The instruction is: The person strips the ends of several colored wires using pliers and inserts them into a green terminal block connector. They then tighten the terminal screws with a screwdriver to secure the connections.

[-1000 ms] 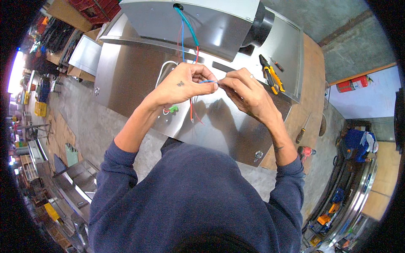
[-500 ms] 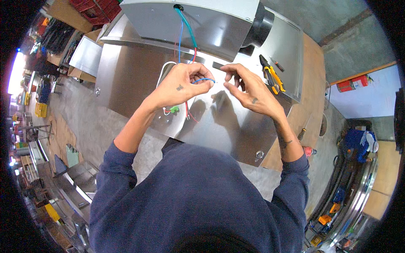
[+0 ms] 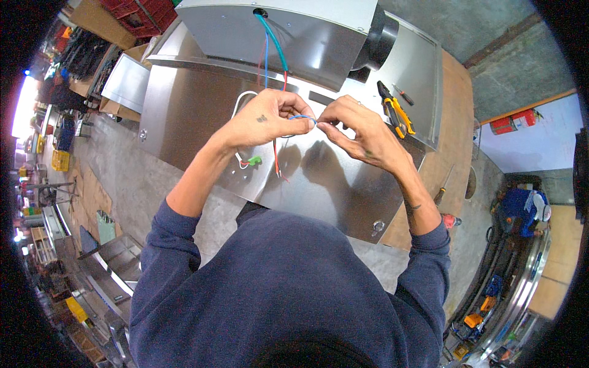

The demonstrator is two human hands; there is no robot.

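Dark navy long-sleeve sweatshirt, cuffs pushed up to mid-forearm on both arms; bare left hand [image 3: 265,120] has a small dark mark on its back, right hand [image 3: 362,132] bare, small dark tattoo near the wrist.

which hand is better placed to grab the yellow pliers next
Right, probably. The yellow pliers lie on the steel panel just beyond the right hand, on its outer side. The left hand pinches the blue wire and would have to cross over.
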